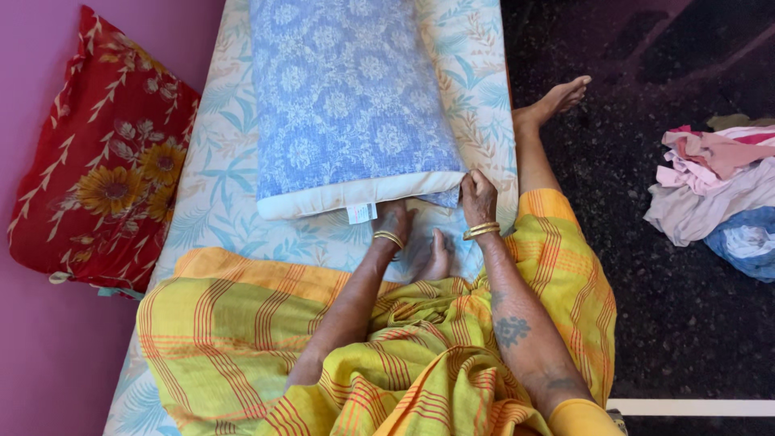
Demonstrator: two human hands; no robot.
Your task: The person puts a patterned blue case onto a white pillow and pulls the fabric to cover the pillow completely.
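Where the blue floral pillowcase [347,97] ends short of the white pillow [355,196] inside it, we see a small white tag [362,212] hanging from the pillow's bare edge, just to the left of our left hand [395,220]. That hand goes in under the pillow's near edge, so its fingers are hidden and we cannot tell how they are set. Our right hand [478,196] sits just right of it, pinched shut on the pillowcase's open hem at the near right corner. Both wrists carry gold bangles [481,231]. The pillow lies straight ahead of both hands, on a pale leaf-patterned mattress [218,202]. Between the wrists a bare foot [436,260] shows, partly covered by yellow striped cloth [323,339] over our lap. Farther left a red sunflower cushion [105,161] leans on the pink wall [32,347]. Far right, on the dark floor [694,323], a heap of clothes [718,190] is cut off by the frame's edge.
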